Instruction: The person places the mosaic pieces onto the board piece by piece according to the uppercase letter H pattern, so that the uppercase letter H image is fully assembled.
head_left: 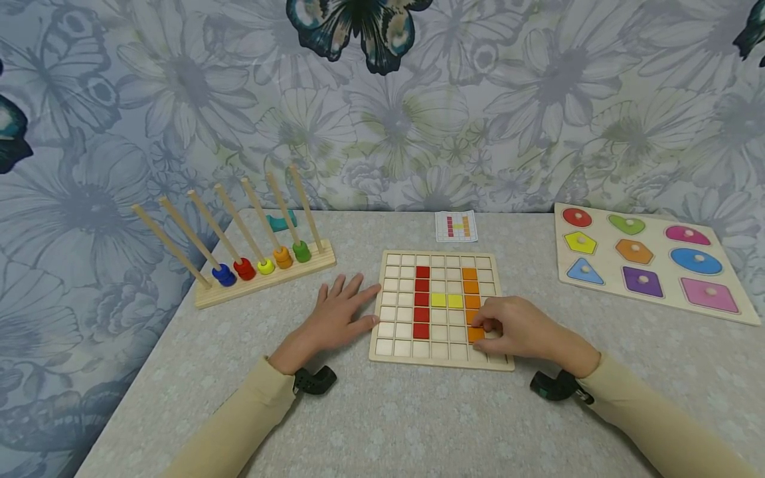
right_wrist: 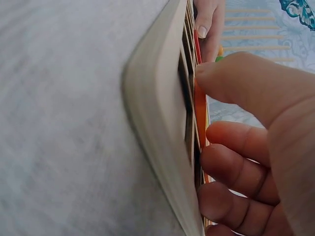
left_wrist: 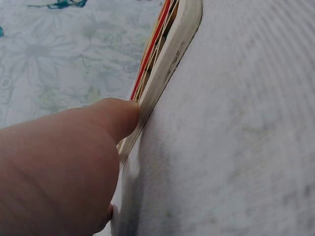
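A wooden grid board (head_left: 442,355) lies in front of me. It carries a column of red square tiles (head_left: 422,299), two yellow tiles (head_left: 447,301) side by side and a column of orange tiles (head_left: 471,287). My right hand (head_left: 518,326) is over the board's right part, thumb and curled fingers at the lowest orange tile (head_left: 475,334); the right wrist view shows that orange tile (right_wrist: 200,110) between thumb and fingertips. With fingers spread, my left hand (head_left: 337,318) rests flat at the board's left edge. In the left wrist view its thumb (left_wrist: 120,118) touches the board's side.
Behind the board lies a small pattern card (head_left: 457,237) with a matching coloured design. A wooden peg stand (head_left: 263,281) with coloured rings is at the left, with a teal object (head_left: 281,221) behind it. At the right lies a shape puzzle board (head_left: 603,265). Patterned wall rises behind the table.
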The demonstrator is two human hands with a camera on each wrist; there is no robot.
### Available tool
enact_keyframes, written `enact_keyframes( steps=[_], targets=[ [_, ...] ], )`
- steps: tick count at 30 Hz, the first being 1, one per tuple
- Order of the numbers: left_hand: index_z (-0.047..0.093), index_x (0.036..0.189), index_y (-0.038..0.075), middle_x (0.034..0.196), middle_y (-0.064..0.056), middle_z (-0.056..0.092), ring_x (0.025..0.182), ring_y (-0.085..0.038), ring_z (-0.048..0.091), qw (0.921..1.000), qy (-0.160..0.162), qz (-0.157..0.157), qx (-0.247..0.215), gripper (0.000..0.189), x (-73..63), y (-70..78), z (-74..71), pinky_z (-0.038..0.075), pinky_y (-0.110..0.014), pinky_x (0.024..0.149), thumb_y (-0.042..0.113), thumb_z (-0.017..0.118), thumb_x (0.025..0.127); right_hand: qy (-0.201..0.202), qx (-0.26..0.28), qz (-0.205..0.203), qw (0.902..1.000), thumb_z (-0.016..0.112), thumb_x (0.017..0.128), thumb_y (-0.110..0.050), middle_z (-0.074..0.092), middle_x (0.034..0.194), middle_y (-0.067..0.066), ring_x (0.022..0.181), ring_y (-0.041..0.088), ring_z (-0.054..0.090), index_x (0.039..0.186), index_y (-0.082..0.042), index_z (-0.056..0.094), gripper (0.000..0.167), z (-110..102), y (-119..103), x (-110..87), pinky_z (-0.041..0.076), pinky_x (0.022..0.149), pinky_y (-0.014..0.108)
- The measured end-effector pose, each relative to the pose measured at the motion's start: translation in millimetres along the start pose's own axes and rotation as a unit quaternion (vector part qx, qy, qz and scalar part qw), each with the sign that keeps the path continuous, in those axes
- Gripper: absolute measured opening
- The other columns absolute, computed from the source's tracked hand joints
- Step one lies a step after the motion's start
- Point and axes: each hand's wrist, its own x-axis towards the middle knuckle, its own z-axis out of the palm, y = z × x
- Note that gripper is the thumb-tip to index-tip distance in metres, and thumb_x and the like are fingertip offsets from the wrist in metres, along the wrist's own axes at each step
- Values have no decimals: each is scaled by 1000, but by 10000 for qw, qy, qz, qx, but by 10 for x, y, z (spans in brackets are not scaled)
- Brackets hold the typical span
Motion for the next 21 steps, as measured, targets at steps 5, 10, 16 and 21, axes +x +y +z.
enact_keyframes(
  steps=[5,10,16,21],
  targets=[
    [38,160,22,170,-21,19,156,-52,4,10000,-15,8,-3,63,4,-5,5,2,-76,118,44,55,104,0,22,44,10000,88,79,-27,52,73,-11,65,-1,43,89,-17,75,19,3,0,-9,38,59,17],
    [38,160,21,170,-21,19,156,-52,4,10000,-42,25,-16,63,15,0,4,2,-76,118,44,55,104,-9,21,71,10000,88,80,-28,52,73,-11,66,-1,42,89,-17,75,19,-8,-9,-28,38,59,18],
    [37,160,22,170,-20,18,156,-52,3,9999,-95,17,37,63,18,-19,2,3,-76,118,45,54,104,-14,24,69,10000,87,80,-27,54,74,-11,67,-1,45,89,-17,75,18,-18,13,-35,40,61,18],
    [35,161,24,170,-20,18,156,-53,6,9991,-308,-66,268,63,24,-51,-51,7,-77,118,47,52,105,156,-87,341,9993,86,81,-25,60,77,-11,71,2,51,90,-17,75,16,-139,100,-70,47,65,20]
  ],
)
